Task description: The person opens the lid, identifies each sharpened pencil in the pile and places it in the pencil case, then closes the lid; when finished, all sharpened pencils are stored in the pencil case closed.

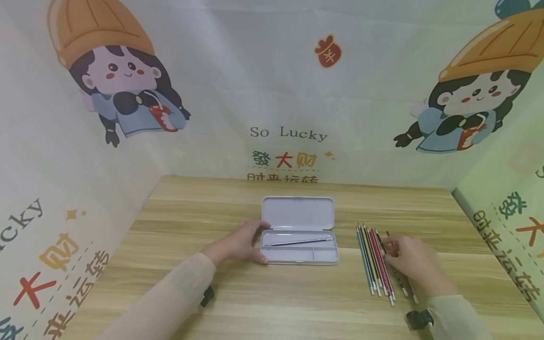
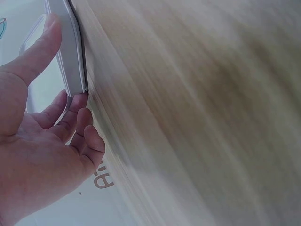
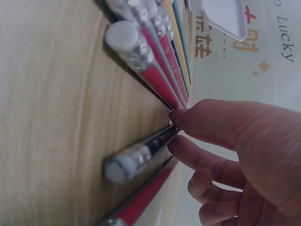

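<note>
A white pencil case (image 1: 284, 256) lies with its lid folded back on the table. One pencil (image 1: 297, 242) rests slantwise in its long compartment. My left hand (image 1: 242, 242) grips the case's left end, thumb at the near corner and fingertips at the far one. To the right, my right hand (image 1: 414, 259) pinches a dark pencil (image 3: 162, 140) between thumb and index finger, its white eraser end pointing toward me. A bundle of several pencils (image 1: 374, 264), blue, yellow and red among them, lies just left of that hand. A single red pencil (image 3: 148, 192) lies on its other side.
The wooden table (image 1: 204, 203) meets a printed cloth backdrop (image 1: 289, 85) behind and at both sides. Two smaller compartments sit along the near side of the case. A dark wrist camera (image 1: 418, 319) is strapped at the right cuff.
</note>
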`<action>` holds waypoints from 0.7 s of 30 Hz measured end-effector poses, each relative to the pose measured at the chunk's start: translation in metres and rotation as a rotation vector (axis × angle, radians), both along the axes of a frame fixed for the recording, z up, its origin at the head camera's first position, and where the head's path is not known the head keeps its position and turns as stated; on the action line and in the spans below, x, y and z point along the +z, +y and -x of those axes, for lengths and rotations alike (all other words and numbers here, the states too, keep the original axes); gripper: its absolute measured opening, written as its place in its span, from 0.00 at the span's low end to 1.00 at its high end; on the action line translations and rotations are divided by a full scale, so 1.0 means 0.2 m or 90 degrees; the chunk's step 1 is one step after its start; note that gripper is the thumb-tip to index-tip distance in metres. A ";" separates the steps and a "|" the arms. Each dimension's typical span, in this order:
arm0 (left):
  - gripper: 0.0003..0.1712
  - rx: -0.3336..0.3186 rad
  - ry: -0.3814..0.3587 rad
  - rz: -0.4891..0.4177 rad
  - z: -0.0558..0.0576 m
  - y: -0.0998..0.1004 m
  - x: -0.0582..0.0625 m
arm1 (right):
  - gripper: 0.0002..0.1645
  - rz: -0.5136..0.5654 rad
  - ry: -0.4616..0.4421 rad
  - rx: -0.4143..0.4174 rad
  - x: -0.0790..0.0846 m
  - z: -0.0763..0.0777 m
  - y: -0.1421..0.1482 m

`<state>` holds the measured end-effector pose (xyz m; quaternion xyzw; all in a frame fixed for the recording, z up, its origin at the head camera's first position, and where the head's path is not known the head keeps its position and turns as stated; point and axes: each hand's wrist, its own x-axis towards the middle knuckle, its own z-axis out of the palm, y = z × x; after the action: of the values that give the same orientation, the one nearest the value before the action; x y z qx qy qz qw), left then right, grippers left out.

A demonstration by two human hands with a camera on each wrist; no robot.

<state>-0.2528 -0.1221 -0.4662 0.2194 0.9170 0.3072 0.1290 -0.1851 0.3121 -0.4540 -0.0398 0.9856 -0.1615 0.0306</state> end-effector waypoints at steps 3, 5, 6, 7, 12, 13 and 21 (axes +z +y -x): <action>0.54 0.003 -0.002 -0.002 0.00 0.00 0.00 | 0.25 0.001 -0.003 -0.008 0.00 0.00 0.00; 0.54 0.005 -0.003 -0.003 0.00 0.00 0.00 | 0.26 0.003 -0.003 -0.015 0.00 0.01 -0.01; 0.54 0.006 -0.003 -0.003 -0.01 0.00 0.00 | 0.26 0.004 -0.004 -0.019 0.00 0.01 -0.01; 0.54 0.006 -0.004 -0.004 -0.01 0.00 0.00 | 0.26 0.006 -0.004 -0.022 -0.01 0.01 -0.01; 0.54 0.001 -0.002 0.000 0.00 0.00 0.00 | 0.25 0.016 -0.004 -0.039 -0.01 0.00 -0.01; 0.54 0.000 -0.003 0.001 0.00 0.00 0.00 | 0.25 0.016 -0.003 -0.040 -0.01 0.00 -0.01; 0.53 -0.001 0.001 -0.004 0.00 0.00 -0.01 | 0.27 0.011 -0.007 -0.050 -0.01 0.00 0.00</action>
<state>-0.2530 -0.1227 -0.4676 0.2207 0.9158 0.3102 0.1281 -0.1854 0.3117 -0.4551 -0.0003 0.9847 -0.1715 0.0296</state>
